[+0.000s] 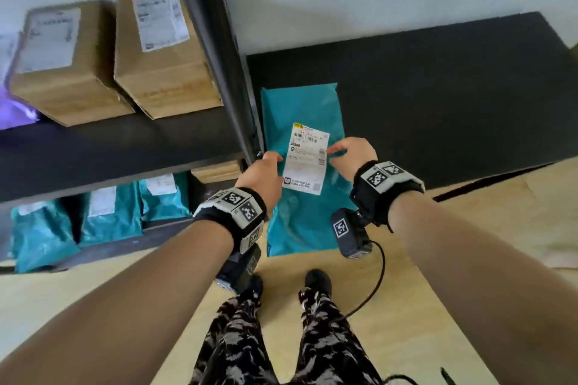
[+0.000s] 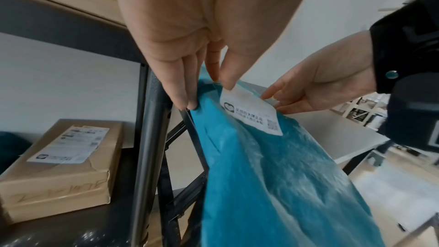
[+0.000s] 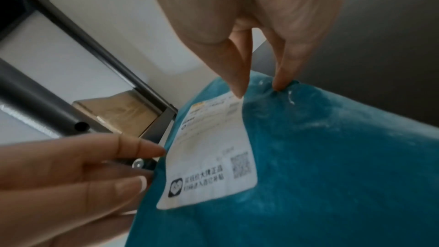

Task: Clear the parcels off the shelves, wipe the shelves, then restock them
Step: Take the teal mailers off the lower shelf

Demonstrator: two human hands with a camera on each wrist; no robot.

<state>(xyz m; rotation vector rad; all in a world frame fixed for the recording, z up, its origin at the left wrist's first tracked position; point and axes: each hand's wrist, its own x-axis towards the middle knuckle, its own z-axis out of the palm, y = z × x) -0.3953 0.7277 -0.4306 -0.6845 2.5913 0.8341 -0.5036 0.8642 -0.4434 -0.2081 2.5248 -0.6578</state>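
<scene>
1. While the person stands at the rack, the left hand (image 1: 262,176) pinches the left edge of the teal mailer bag (image 1: 305,222) between thumb and fingers.
2. The right hand (image 1: 353,153) pinches the bag's right edge — thumb near the white shipping label (image 1: 306,159).
3. The bag hangs tilted, its far end over the dark shelf (image 1: 422,97) beside the black upright post (image 1: 219,50); contact there cannot be told.
4. Left of the post, lower level: three teal bags (image 1: 109,216).
5. Farther back, upper level — two cardboard boxes (image 1: 162,53) standing side by side.
</scene>
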